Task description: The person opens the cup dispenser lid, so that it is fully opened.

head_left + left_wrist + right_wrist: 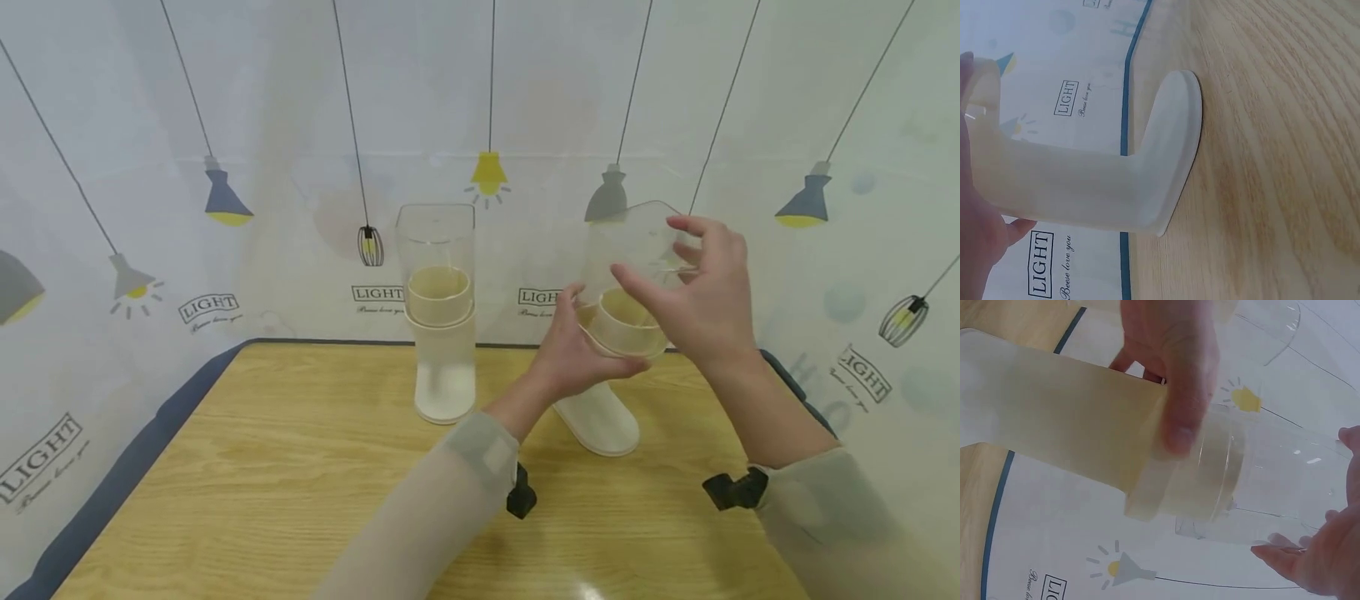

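Observation:
An off-white stand [600,421] with a rounded foot is on the wooden table, topped by a round collar [626,329]. My left hand [573,358] grips the stand just below this collar; in the right wrist view its thumb presses the collar's side. Above, a clear container [1291,475] meets the collar, its lower end around the collar's upper part. My right hand [712,300] holds the container's side between thumb and fingers. The left wrist view shows the stand's column [1072,187] and foot, with only part of the left hand at the edge.
A matching dispenser-like piece [444,358] stands upright to the left, its clear container [437,237] over an off-white collar. The wooden table [300,467] has a dark blue edge strip at the back. Behind hangs a white sheet [300,167] printed with lamps.

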A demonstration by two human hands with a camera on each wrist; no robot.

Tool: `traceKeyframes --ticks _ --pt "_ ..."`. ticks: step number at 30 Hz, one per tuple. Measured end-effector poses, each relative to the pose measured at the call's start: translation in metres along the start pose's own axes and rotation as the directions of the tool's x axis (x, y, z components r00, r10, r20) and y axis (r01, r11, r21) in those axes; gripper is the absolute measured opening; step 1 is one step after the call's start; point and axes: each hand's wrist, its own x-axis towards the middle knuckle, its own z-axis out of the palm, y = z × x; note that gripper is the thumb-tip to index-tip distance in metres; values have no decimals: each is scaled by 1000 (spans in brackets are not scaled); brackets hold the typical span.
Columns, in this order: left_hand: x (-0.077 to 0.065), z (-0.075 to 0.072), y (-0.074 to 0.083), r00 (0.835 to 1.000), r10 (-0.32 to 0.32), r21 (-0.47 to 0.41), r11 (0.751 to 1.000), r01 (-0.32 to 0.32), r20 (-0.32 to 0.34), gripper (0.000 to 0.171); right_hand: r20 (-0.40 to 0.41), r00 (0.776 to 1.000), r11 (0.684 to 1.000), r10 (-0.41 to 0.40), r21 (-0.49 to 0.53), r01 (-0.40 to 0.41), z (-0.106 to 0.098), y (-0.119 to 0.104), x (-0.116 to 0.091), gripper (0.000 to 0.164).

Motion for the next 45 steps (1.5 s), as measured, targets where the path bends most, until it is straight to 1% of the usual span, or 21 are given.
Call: traceKeyframes --ticks 3,7,13,17,21,24,25,30,35,38,42,45 --pt "-1 0 -2 1000 -13 -39 999 13 0 137 -46 999 1000 6 14 -5 -5 -3 2 81" --pt "-4 2 -2 999 -15 -52 999 14 -31 132 -93 995 999 27 41 -23 -13 -7 5 76" --pt "-12 12 1 994 -39 6 999 40 -105 125 -136 989 995 49 89 -37 -25 -10 6 69" --pt "-16 16 3 989 -48 36 998 54 -139 122 -159 986 992 56 119 -37 -33 -11 6 67" --pt "-19 18 3 984 -74 -11 997 73 -162 125 -175 983 993 56 113 -36 -44 -12 4 66" --pt "-19 17 3 981 -100 -62 994 91 -165 126 -190 980 995 58 92 -41 -53 -11 2 66" --pt "-19 17 2 981 -103 -67 993 93 -162 126 -196 978 995 63 87 -47 -56 -11 1 67" --pt "-17 15 0 984 -110 -33 994 106 -142 124 -222 966 990 134 78 -119 -71 -7 -1 68" --pt "-13 11 -2 987 -106 1 994 107 -122 124 -240 950 980 200 64 -190 -86 4 -3 70" --pt "-12 10 -2 986 -117 -2 993 117 -116 129 -243 942 972 234 67 -224 -94 16 -4 71" --pt "-13 10 0 984 -137 -35 990 133 -118 133 -240 924 954 296 32 -298 -99 26 -9 73" --pt "-13 11 1 984 -135 -53 990 129 -120 129 -236 915 940 327 -15 -340 -100 39 -12 75"
